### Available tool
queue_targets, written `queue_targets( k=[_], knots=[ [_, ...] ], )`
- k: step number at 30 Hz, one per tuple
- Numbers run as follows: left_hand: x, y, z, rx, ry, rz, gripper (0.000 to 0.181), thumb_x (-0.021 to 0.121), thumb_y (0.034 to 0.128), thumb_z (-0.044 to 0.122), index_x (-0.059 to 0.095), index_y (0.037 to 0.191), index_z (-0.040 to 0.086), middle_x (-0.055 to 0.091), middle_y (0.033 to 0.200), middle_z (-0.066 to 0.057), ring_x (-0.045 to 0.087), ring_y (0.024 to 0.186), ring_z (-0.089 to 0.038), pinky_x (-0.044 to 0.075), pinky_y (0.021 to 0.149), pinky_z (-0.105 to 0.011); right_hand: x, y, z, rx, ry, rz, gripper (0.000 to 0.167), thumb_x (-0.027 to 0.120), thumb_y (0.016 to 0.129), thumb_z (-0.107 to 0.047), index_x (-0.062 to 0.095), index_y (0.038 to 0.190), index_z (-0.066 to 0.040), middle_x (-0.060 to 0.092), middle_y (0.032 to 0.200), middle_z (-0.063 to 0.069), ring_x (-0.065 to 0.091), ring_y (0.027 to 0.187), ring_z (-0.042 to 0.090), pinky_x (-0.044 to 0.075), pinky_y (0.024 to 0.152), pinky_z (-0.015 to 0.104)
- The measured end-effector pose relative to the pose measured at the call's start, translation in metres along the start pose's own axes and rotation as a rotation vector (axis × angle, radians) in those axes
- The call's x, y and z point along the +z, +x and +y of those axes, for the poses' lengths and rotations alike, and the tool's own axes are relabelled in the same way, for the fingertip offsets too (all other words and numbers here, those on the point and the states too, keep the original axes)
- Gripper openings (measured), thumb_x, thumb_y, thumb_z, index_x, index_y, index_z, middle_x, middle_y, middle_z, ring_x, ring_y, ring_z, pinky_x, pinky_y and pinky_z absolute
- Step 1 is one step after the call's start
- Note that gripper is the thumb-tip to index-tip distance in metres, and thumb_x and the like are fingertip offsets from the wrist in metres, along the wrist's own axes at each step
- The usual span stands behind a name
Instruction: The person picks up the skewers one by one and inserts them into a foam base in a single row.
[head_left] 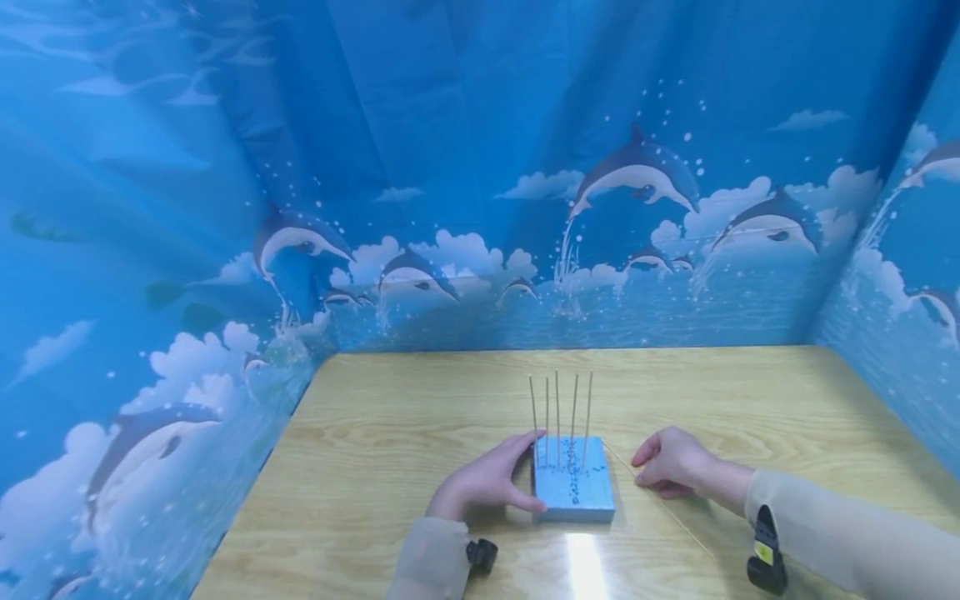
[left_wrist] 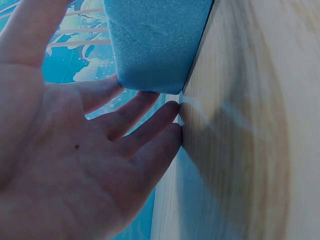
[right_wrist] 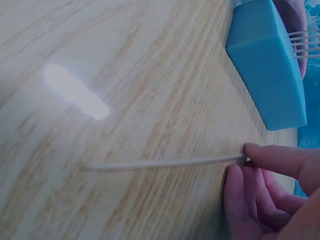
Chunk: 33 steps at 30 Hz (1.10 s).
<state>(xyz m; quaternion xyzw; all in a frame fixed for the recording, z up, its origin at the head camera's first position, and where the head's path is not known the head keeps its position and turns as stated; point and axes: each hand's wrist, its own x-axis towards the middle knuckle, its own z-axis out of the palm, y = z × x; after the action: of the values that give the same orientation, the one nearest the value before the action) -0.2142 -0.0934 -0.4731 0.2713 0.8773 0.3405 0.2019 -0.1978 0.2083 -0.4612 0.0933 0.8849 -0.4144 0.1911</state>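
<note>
A blue foam block (head_left: 596, 502) lies on the table, with several thin wooden sticks (head_left: 557, 408) standing upright in its top. My left hand (head_left: 483, 482) holds the block at its left side, thumb by the near corner and index finger by the far one. In the left wrist view the fingers (left_wrist: 142, 107) reach behind the block (left_wrist: 155, 45). To the right of the block, my right hand (head_left: 675, 462) pinches another thin stick (head_left: 686, 527) between thumb and fingers. That stick (right_wrist: 165, 163) slants low over the table in the right wrist view, its far part hidden by the hand.
The wooden table (head_left: 397, 400) is bounded behind and at both sides by a blue curtain (head_left: 450, 167) printed with dolphins and clouds. A bright reflection lies on the tabletop in front of the block. Black wrist cameras (head_left: 767, 562) sit at both sleeves.
</note>
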Motion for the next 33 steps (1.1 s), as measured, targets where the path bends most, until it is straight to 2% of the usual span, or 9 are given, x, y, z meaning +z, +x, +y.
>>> queue_targets(
  k=[8, 16, 22, 27, 30, 33],
  knots=[
    [0.001, 0.0, 0.0, -0.01, 0.008, 0.008, 0.114, 0.088, 0.0678, 0.038, 0.022, 0.158, 0.021, 0.03, 0.162, -0.005, 0.031, 0.148, -0.026, 0.028, 0.122, -0.051, 0.001, 0.0, 0.001, -0.031, -0.006, -0.005, 0.024, 0.075, 0.07, 0.005, 0.068, 0.093, 0.0, 0.061, 0.068, 0.005, 0.057, 0.056, 0.013, 0.056, 0.05, 0.026],
    [-0.001, 0.0, 0.001, -0.001, 0.003, 0.0, 0.113, 0.088, 0.069, 0.039, 0.022, 0.159, 0.021, 0.029, 0.162, -0.005, 0.03, 0.149, -0.027, 0.028, 0.122, -0.051, -0.01, 0.003, 0.006, 0.016, 0.074, -0.058, 0.027, 0.073, 0.073, 0.002, 0.07, 0.1, 0.002, 0.059, 0.063, 0.001, 0.056, 0.055, 0.009, 0.056, 0.051, 0.024],
    [-0.001, 0.0, 0.002, -0.002, 0.001, 0.0, 0.112, 0.088, 0.0693, 0.038, 0.022, 0.159, 0.021, 0.029, 0.163, -0.005, 0.03, 0.149, -0.026, 0.027, 0.122, -0.05, -0.024, 0.003, 0.004, 0.032, 0.17, -0.084, 0.039, 0.07, 0.076, 0.0, 0.066, 0.115, 0.007, 0.06, 0.068, -0.001, 0.06, 0.058, 0.01, 0.058, 0.054, 0.026],
    [-0.001, 0.0, 0.002, -0.003, 0.006, 0.004, 0.112, 0.088, 0.069, 0.038, 0.022, 0.158, 0.021, 0.029, 0.163, -0.005, 0.03, 0.149, -0.026, 0.027, 0.122, -0.05, -0.039, 0.006, -0.003, 0.011, 0.217, -0.104, 0.047, 0.069, 0.082, -0.003, 0.061, 0.127, 0.007, 0.055, 0.061, -0.004, 0.057, 0.058, 0.008, 0.059, 0.058, 0.028],
    [-0.001, -0.001, 0.002, 0.0, 0.009, 0.006, 0.112, 0.088, 0.0689, 0.038, 0.022, 0.158, 0.021, 0.029, 0.163, -0.005, 0.03, 0.149, -0.026, 0.027, 0.122, -0.05, -0.05, 0.006, -0.008, -0.005, 0.258, -0.119, 0.048, 0.069, 0.086, -0.005, 0.058, 0.131, 0.006, 0.064, 0.07, -0.002, 0.063, 0.067, 0.01, 0.062, 0.064, 0.031],
    [-0.001, -0.001, 0.002, 0.004, 0.014, 0.009, 0.112, 0.088, 0.0687, 0.039, 0.023, 0.158, 0.02, 0.03, 0.162, -0.005, 0.031, 0.148, -0.026, 0.028, 0.122, -0.05, -0.058, 0.004, -0.014, -0.037, 0.334, -0.138, 0.048, 0.068, 0.089, -0.005, 0.056, 0.134, 0.006, 0.072, 0.088, 0.003, 0.07, 0.078, 0.014, 0.064, 0.07, 0.033]
  ],
)
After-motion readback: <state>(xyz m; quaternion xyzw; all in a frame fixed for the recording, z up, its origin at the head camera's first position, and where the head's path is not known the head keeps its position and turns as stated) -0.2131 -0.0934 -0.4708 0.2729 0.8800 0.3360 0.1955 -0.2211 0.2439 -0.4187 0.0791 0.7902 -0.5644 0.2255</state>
